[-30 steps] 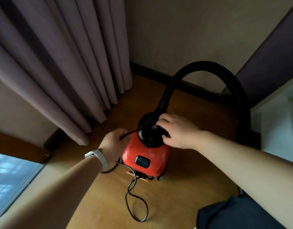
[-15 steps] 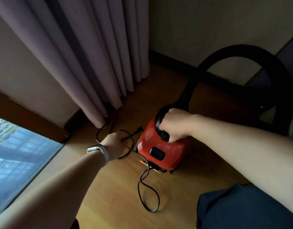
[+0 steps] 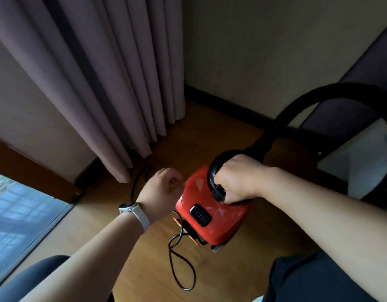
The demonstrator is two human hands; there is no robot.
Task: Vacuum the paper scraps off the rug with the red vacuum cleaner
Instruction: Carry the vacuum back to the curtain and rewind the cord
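Observation:
The red vacuum cleaner (image 3: pixel 212 223) stands on the wooden floor in a room corner. My right hand (image 3: pixel 238 179) grips its black top handle (image 3: pixel 211 171). A black ribbed hose (image 3: pixel 297 110) arches from the vacuum's front up and over to the right. My left hand (image 3: pixel 162 192), with a watch on the wrist, is curled just left of the vacuum around the black power cord (image 3: pixel 173 264). The cord loops on the floor below the vacuum and again behind my hand by the curtain. No rug or paper scraps are in view.
Mauve curtains (image 3: pixel 101 83) hang to the floor at the left, close to the vacuum. A low window (image 3: pixel 18 214) lies at the far left. A beige wall with a dark skirting board (image 3: pixel 227 105) closes the back. White furniture (image 3: pixel 367 162) stands at the right.
My right hand shifted from the vacuum's top cap to gripping its handle. My left hand drew the cord out to the left, then came back close beside the vacuum. The view swung left.

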